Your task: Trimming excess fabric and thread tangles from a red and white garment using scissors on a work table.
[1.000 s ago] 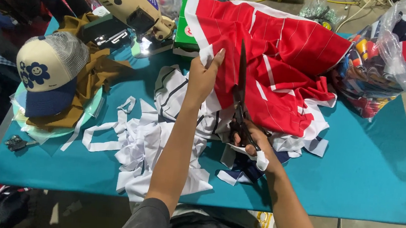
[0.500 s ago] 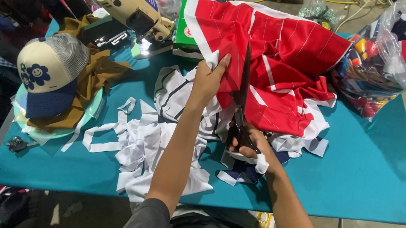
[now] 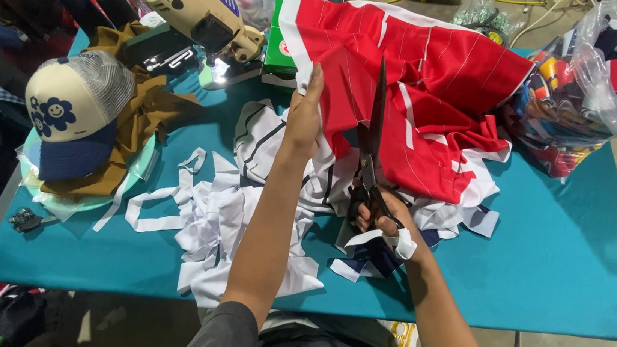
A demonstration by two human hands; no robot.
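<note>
Red cloth (image 3: 416,78) — striped in white, white-edged, spread over the far middle of the teal table (image 3: 563,266); its near edge falls onto a heap of white scraps (image 3: 236,219).

Left hand (image 3: 304,116) — closed on the cloth's white left edge, fingers pinching it and lifting it off the table.

Right hand (image 3: 384,215) — just near of the cloth, fingers wrapped through the handles of dark scissors (image 3: 372,138). A white strip (image 3: 392,240) is wound about this hand. The blades point away from the person and stand nearly together, reaching up into the cloth just right of the left hand.

White striped garment piece (image 3: 267,135) — flat on the table, left of the cloth's near edge, under the left forearm.

Green box (image 3: 281,50) — touching the cloth's far left corner.

Cream electric cutting machine (image 3: 196,8) — left of the green box, lamp lit below it.

Brown cloth (image 3: 140,116) — further left of the red cloth, with a cream and navy cap (image 3: 73,109) lying on it.

Clear plastic bag (image 3: 604,81) of coloured garments — right of the cloth, at the table's far right corner.
</note>
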